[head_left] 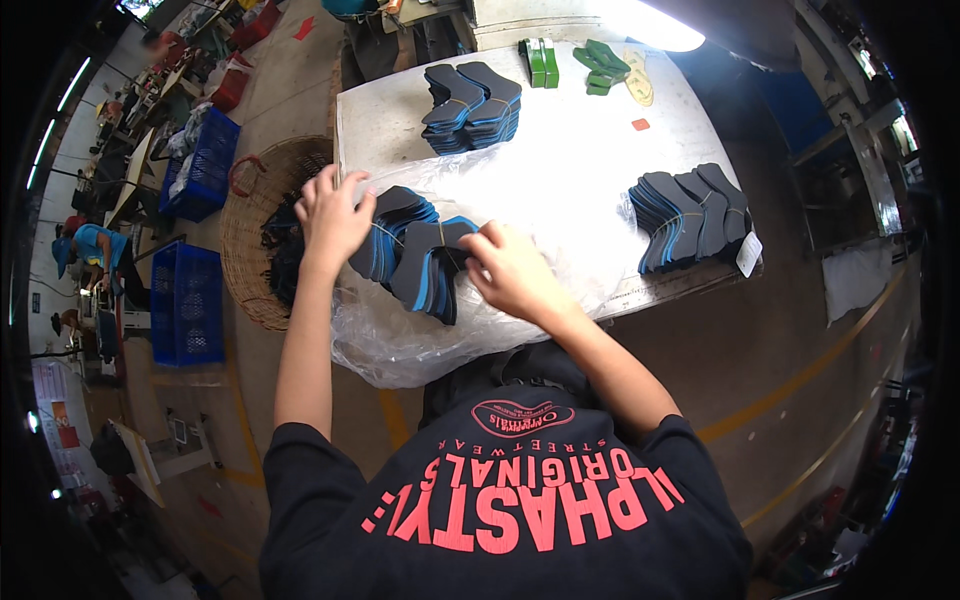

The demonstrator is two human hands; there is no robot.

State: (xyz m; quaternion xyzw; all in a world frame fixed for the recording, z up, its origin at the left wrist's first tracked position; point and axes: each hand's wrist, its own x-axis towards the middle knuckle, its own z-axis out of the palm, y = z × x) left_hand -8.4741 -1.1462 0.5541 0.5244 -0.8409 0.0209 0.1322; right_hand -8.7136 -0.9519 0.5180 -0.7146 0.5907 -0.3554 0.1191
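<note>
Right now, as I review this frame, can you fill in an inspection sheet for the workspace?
Surface: white table, with clear plastic spread over part of it.
Pieces in work: near stacks of dark grey and blue cut shapes, between the hands; similar far stacks and right-hand stacks.
Clutter: green pieces at the far edge; small orange-red square.
Hands: left hand open, fingers spread, beside the near stacks; right hand with curled fingers at their right side, grip unclear.
Cables: nothing seen on the table.
Surroundings: wicker basket and blue crates to the left; beyond them, a co-worker in a blue top.
</note>
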